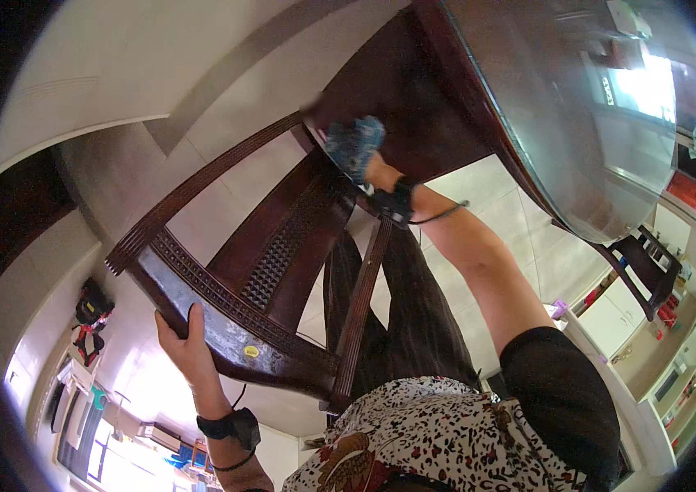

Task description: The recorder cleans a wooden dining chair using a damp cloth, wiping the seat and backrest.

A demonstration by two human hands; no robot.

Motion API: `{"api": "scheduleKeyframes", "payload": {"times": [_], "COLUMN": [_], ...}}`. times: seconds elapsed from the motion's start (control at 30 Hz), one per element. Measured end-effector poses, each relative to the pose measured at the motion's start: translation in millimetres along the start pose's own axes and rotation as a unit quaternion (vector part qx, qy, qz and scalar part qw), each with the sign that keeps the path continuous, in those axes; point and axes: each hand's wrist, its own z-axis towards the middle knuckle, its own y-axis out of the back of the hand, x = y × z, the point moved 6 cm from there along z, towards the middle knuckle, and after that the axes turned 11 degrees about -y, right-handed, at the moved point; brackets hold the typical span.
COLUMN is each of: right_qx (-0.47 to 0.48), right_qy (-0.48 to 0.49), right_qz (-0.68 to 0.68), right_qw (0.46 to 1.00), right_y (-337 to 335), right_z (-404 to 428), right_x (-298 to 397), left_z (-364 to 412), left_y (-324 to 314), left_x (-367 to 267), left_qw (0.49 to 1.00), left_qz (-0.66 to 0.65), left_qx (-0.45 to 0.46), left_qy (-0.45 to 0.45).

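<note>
A dark wooden chair stands before me, its carved backrest [280,270] leaning towards my body. My left hand [186,347] grips the top rail [225,335] from the outer side, thumb over the upper face; a small yellow sticker [250,351] is on that rail. Lower down, my right hand [375,172] is mostly covered by a bunched blue cloth [354,144] it holds. The cloth is at the rear of the seat [421,98], by the foot of the backrest, and looks blurred. My fingers there are hidden. Black bands with cords circle both wrists.
A round table with a glass top [569,123] rises at the right, its edge over the seat. Another dark chair [649,270] stands beyond it. Open shelves [686,393] hold small items at far right. Pale tiles [477,203] cover the floor. A black bag [94,302] is at left.
</note>
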Motion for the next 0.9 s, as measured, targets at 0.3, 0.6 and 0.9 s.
{"api": "scheduleKeyframes", "payload": {"times": [0.3,0.6,0.9], "right_qx": [0.196,0.057,0.149], "right_qy": [-0.218,-0.121,0.008], "right_qz": [0.273,0.262,0.148], "right_qw": [0.916,0.956,0.978], "right_y": [-41,-127,-106], "right_z": [57,-7,-139], "right_x": [52,-3,-27], "left_z": [-10,0,-2], "left_y": [28,14,20], "left_x": [39,36,45], "left_qw": [0.997,0.999,1.0], "left_qz": [0.059,0.024,-0.014], "left_qx": [-0.034,-0.012,-0.015], "left_qy": [0.044,0.03,0.018]}}
